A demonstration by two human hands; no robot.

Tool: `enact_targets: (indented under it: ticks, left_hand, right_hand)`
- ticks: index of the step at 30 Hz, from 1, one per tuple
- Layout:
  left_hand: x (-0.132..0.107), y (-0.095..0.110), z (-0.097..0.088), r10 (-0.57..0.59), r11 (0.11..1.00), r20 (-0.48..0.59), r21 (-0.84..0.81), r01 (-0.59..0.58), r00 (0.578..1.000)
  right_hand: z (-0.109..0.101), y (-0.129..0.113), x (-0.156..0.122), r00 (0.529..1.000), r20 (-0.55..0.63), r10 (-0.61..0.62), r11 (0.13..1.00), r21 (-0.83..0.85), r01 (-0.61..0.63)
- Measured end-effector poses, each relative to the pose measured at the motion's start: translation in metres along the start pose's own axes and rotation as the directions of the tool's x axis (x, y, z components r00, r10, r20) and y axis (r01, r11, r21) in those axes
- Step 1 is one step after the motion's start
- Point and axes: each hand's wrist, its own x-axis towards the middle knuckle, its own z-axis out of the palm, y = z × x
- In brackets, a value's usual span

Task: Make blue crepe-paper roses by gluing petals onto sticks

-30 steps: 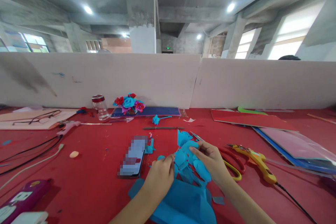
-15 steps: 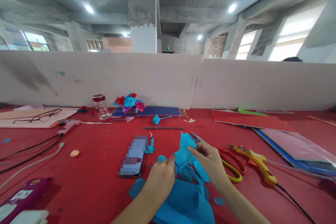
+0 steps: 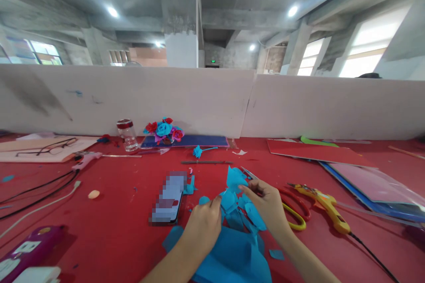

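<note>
At a red counter (image 3: 116,252), a person's two hands meet over a cluster of cut blue paper pieces (image 3: 229,202), which lies in the gap between them. The right hand (image 3: 265,196) pinches a blue petal (image 3: 236,179) between thumb and fingertips at the cluster's far right side. The left hand (image 3: 206,217), fingers curled, sits against the cluster's left edge; whether it grips a piece cannot be told. A larger blue sheet (image 3: 234,256) spreads below both hands, on the near side, partly under the left wrist. A phone (image 3: 170,199) lies left of the left hand, while scissors (image 3: 295,216) with red and yellow handles rest just right of the right hand, near a yellow glue gun (image 3: 327,203). Beyond the hands lies a stemmed blue flower (image 3: 197,151).
</note>
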Motion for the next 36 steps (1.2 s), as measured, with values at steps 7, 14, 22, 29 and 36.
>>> enact_targets:
  ticks: [7,14,22,29,36]
  left_hand:
    - [-0.001,0.0,0.002,0.017,1.0,-0.03,0.013,-0.017,0.999]
    - [-0.001,0.001,0.0,0.025,0.998,-0.01,0.053,-0.025,1.0]
    - [-0.002,0.001,0.001,0.02,0.999,-0.011,0.046,-0.02,1.0]
    - [-0.003,0.0,0.002,0.035,0.998,-0.023,0.048,-0.034,0.999]
    - [-0.003,-0.001,0.001,0.059,0.998,-0.056,0.01,-0.058,0.997]
  right_hand:
    - [-0.001,0.002,0.001,1.0,0.004,-0.024,1.0,0.015,0.024]
    - [-0.001,0.001,0.0,0.999,-0.041,-0.006,0.999,0.054,0.008]
    - [-0.003,0.0,0.001,0.998,-0.05,-0.049,0.997,0.051,0.051]
    - [-0.004,0.001,-0.002,0.935,-0.17,-0.311,0.947,-0.144,0.289]
    - [-0.022,0.014,0.006,0.614,0.147,-0.775,0.485,-0.484,0.728]
